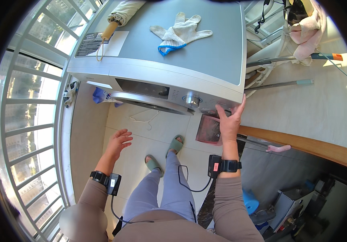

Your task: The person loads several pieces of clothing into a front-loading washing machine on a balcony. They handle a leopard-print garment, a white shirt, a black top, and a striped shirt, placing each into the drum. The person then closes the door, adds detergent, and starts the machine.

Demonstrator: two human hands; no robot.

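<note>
A front-loading washing machine (149,68) stands before me, its control knob (192,100) and dark display on the front panel. My right hand (231,119) touches the right end of that panel, with the thumb on its face and the fingers at the corner. My left hand (120,142) hangs above the floor with fingers apart, holding nothing, a little way from the round door (149,103). A white knitted glove with a blue cuff (181,33) lies on the machine's top. Beside it, at the back left, rests a folded umbrella with a wooden handle (109,31).
Window bars (29,102) line the left side. On the floor are a white clothes hanger (144,119) and a pink translucent bin (208,129). Poles and a wood-edged ledge (297,142) stand at right. A blue roll (250,202) sits lower right.
</note>
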